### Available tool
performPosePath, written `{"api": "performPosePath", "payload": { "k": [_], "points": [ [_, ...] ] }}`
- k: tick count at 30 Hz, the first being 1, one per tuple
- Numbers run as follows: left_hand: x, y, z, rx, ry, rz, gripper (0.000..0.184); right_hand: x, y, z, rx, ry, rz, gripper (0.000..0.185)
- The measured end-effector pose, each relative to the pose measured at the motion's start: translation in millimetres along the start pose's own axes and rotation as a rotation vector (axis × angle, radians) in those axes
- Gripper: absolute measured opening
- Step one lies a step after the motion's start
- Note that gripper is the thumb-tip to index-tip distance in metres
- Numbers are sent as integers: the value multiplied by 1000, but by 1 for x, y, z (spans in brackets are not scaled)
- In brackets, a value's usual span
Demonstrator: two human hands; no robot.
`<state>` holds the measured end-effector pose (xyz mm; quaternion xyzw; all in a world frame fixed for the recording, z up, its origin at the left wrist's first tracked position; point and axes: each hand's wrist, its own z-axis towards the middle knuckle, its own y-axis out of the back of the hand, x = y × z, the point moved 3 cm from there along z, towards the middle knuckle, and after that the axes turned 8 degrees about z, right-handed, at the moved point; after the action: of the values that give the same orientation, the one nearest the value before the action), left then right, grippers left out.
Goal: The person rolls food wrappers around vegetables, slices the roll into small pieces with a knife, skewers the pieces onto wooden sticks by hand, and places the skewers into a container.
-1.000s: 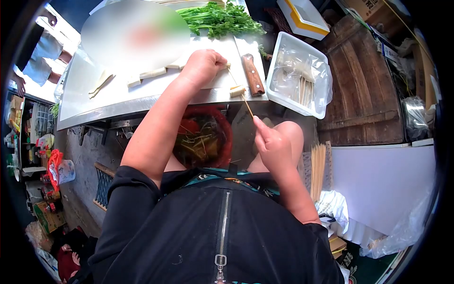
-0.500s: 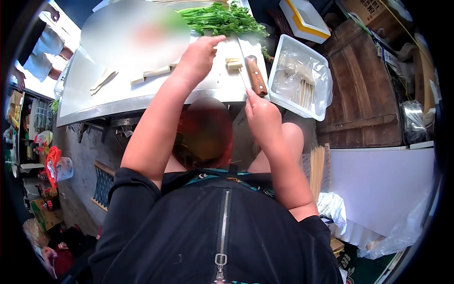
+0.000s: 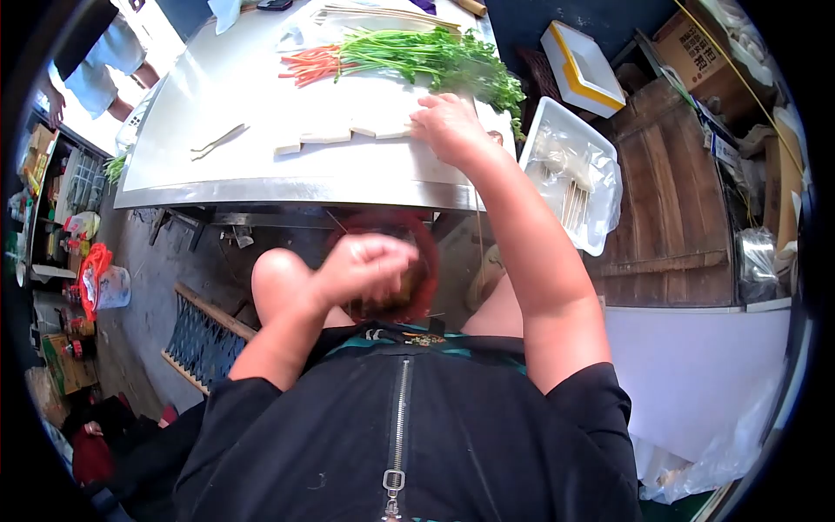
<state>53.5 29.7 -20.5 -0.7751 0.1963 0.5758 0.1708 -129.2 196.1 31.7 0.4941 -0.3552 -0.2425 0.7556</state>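
My right hand is over the steel table, fingers bent down at the right end of a row of flat white pieces. What its fingertips grip is hidden. The brown knife handle just shows beside the wrist. My left hand is above the red basin between my knees, fingers curled and slightly blurred. A thin dark stick shows just above it; whether the hand holds it I cannot tell. Leafy green stalks with reddish ends lie behind the white pieces.
A white plastic tub with bagged skewered food stands right of the table. Thin pale strips lie at the left. A yellow-rimmed foam box is behind the tub. Another person's legs show at upper left.
My left hand has come down from the table to above the basin. My right hand has moved up and forward from the stick by the knife to the white pieces. The view has shifted.
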Motion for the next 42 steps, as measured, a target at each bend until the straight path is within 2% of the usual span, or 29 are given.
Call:
{"api": "performPosePath", "payload": {
  "k": [1, 3, 5, 6, 7, 9, 11, 13, 15, 17, 19, 21, 22, 23, 25, 26, 30, 35, 39, 42],
  "points": [
    [23, -5, -12, 90, 110, -48, 24, -2, -3, 2, 75, -33, -61, 25],
    [77, -13, -33, 1, 300, -184, 22, -5, 0, 6, 99, -34, 2, 21],
    [89, -23, -43, -68, 387, -225, 21, -5, 12, 7, -120, -40, -101, 13],
    [88, -23, -43, -29, 362, -211, 21, -7, 17, 13, -256, -6, -134, 12],
    [85, -23, -40, -27, 336, -204, 22, -11, 21, 13, -379, -97, -43, 11],
    [73, -16, -29, -72, 251, -189, 22, -15, 19, 13, -453, -80, -47, 9],
    [51, -8, -20, -96, 233, -189, 21, -12, 6, 3, -263, -46, -114, 8],
    [24, 6, -6, -83, 52, -91, 24, -2, 2, -13, -124, 10, -186, 9],
    [-8, 18, 10, -181, -72, 11, 22, 10, -1, -35, -232, 150, -72, 12],
    [-40, 30, 30, -294, -102, 149, 22, 24, 3, -48, -258, 179, -95, 13],
    [-65, 40, 57, -485, -372, 498, 22, 29, 7, -56, -293, 205, -121, 14],
    [-73, 50, 86, -532, -641, 879, 24, 27, 5, -62, -264, 226, -82, 15],
    [-70, 52, 97, -461, -505, 902, 25, 28, 3, -64, -266, 225, -44, 14],
    [-70, 55, 102, -459, -509, 905, 25, 29, 3, -66, -270, 224, -46, 14],
    [-63, 54, 112, -350, -504, 1126, 25, 30, 2, -70, -304, 234, 25, 10],
    [-68, 52, 110, -302, -440, 1142, 23, 29, 2, -72, -291, 211, 90, 11],
    [-69, 45, 99, -300, -453, 1162, 19, 29, 3, -73, -401, 135, 212, 14],
    [-68, 38, 85, -260, -480, 1075, 15, 34, 5, -75, -177, -74, 358, 18],
    [-66, 37, 87, -276, -499, 1056, 17, 30, 4, -76, -165, -73, 337, 14],
    [-71, 42, 96, -248, -211, 942, 18, 24, -2, -73, -198, 42, 303, 8]
  ]
}}
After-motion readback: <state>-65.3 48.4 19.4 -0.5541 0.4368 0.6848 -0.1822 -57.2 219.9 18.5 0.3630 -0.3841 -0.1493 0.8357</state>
